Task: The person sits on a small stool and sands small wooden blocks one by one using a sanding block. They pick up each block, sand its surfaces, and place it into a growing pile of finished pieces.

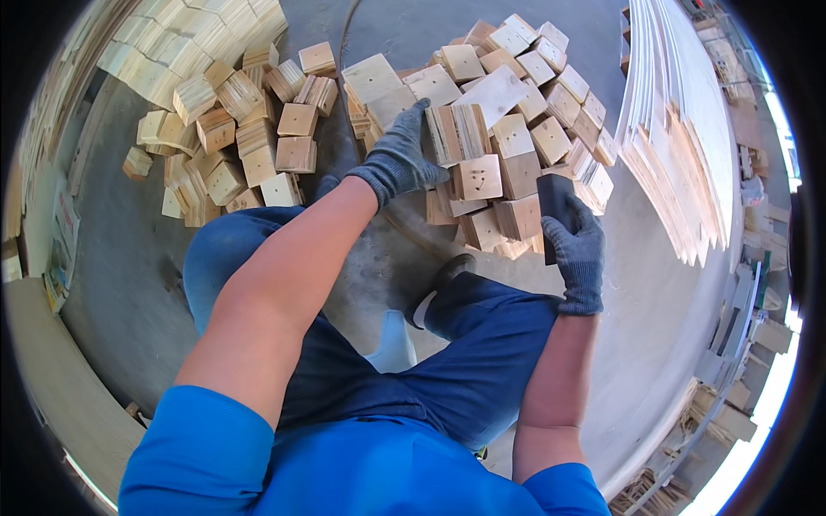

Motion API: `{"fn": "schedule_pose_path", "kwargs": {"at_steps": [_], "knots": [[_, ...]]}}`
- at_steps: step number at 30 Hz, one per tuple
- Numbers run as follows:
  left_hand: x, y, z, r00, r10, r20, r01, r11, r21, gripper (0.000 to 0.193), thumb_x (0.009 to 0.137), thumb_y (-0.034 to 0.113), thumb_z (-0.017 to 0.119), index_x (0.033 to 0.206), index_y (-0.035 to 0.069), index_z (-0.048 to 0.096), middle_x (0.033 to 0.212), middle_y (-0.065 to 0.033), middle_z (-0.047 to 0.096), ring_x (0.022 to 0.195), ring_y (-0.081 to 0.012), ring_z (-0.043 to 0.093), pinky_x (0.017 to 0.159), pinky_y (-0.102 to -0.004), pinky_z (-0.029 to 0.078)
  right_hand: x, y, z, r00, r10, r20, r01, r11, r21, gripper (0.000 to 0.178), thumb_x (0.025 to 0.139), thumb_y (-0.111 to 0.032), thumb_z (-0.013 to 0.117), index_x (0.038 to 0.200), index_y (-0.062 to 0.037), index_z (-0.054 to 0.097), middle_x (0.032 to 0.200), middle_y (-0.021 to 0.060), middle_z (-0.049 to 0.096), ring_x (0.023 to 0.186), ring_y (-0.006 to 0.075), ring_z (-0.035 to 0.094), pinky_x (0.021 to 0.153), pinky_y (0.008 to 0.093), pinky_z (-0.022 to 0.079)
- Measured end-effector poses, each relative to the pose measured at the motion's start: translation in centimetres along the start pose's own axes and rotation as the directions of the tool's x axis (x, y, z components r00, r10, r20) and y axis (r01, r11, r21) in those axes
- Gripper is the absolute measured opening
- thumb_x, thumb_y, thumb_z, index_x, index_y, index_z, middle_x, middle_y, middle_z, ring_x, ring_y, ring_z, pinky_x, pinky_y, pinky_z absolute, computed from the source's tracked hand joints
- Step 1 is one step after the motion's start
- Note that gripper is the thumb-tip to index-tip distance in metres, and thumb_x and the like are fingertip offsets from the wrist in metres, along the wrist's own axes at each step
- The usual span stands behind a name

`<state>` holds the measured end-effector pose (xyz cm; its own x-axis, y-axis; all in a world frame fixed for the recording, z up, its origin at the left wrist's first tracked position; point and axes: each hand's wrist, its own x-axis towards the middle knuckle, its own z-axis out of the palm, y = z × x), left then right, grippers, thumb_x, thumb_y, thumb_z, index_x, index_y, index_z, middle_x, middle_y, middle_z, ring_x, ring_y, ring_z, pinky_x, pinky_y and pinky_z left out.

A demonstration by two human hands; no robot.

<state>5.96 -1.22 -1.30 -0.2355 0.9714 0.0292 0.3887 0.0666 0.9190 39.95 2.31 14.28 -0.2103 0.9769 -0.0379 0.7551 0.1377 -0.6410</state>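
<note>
My left hand (403, 157), in a grey knit glove, is closed around the left side of a layered plywood block (457, 134), its fingers at the far edge and its thumb near the close edge. My right hand (578, 249), gloved the same way, grips a dark, flat rectangular block (555, 205), held on edge beside the heap's right side. Below the plywood block lies a heap of wooden blocks (519, 176), several with a small hole or dark marks in their faces. A pale board piece (495, 95) lies on top of the heap.
Another heap of wooden blocks (225, 127) lies at the left, before neatly stacked blocks (185, 39). Thin wooden sheets (675, 138) lean at the right. A cable (344, 39) runs over the concrete floor (637, 361). A light-blue seat part (394, 344) shows between my legs.
</note>
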Motion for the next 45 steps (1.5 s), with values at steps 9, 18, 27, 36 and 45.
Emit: {"fn": "schedule_pose_path", "kwargs": {"at_steps": [9, 18, 27, 36, 45], "knots": [[0.6, 5.0, -3.1, 0.997, -0.063, 0.042, 0.050, 0.965, 0.258, 0.130, 0.060, 0.038, 0.103, 0.164, 0.000, 0.037, 0.161, -0.0235, 0.050, 0.150, -0.0373, 0.050, 0.128, -0.0402, 0.039, 1.4, -0.5, 0.2, 1.000, -0.022, -0.008, 0.022, 0.996, -0.086, 0.070, 0.082, -0.034, 0.092, 0.141, -0.0026, 0.071, 0.121, 0.0252, 0.075, 0.106, 0.0344, 0.076, 0.096, 0.0423, 0.060], [1.5, 8.0, -3.1, 0.998, 0.068, -0.015, -0.059, 0.945, 0.321, 0.113, 0.063, 0.032, 0.103, 0.156, 0.001, 0.046, 0.148, -0.0225, 0.057, 0.138, -0.0377, 0.058, 0.121, -0.0428, 0.048, 0.5, -2.0, -0.6, 0.999, -0.038, -0.018, 0.034, 0.985, -0.168, 0.069, 0.081, -0.035, 0.091, 0.138, -0.0007, 0.073, 0.121, 0.0265, 0.074, 0.109, 0.0381, 0.075, 0.099, 0.0434, 0.059], [1.6, 4.6, -1.2, 0.875, 0.468, -0.126, -0.376, 0.819, 0.435, 0.100, 0.068, 0.013, 0.096, 0.153, 0.003, 0.046, 0.153, -0.0245, 0.051, 0.145, -0.0433, 0.049, 0.126, -0.0468, 0.040, 0.6, -1.7, -0.7, 0.999, -0.029, -0.019, 0.026, 0.989, -0.148, 0.067, 0.081, -0.033, 0.090, 0.137, -0.0006, 0.072, 0.120, 0.0267, 0.075, 0.109, 0.0392, 0.074, 0.099, 0.0445, 0.059], [-2.9, 3.8, -0.6, 0.801, 0.581, 0.147, -0.576, 0.678, 0.456, 0.087, 0.069, 0.016, 0.093, 0.147, 0.010, 0.054, 0.150, -0.0194, 0.053, 0.147, -0.0440, 0.048, 0.124, -0.0515, 0.044, 0.8, -2.6, -0.5, 1.000, -0.023, -0.005, 0.022, 0.988, -0.153, 0.069, 0.080, -0.035, 0.090, 0.137, -0.0007, 0.072, 0.122, 0.0268, 0.073, 0.109, 0.0394, 0.074, 0.099, 0.0445, 0.059], [-3.0, 5.5, -1.7, 0.886, 0.463, 0.029, -0.434, 0.806, 0.403, 0.112, 0.069, 0.027, 0.099, 0.160, 0.001, 0.040, 0.158, -0.0256, 0.046, 0.149, -0.0455, 0.046, 0.127, -0.0476, 0.040, 0.9, -2.4, 0.5, 0.998, -0.056, -0.005, 0.053, 0.973, -0.225, 0.068, 0.080, -0.038, 0.089, 0.137, -0.0037, 0.074, 0.123, 0.0264, 0.074, 0.112, 0.0408, 0.072, 0.102, 0.0454, 0.057]]}}
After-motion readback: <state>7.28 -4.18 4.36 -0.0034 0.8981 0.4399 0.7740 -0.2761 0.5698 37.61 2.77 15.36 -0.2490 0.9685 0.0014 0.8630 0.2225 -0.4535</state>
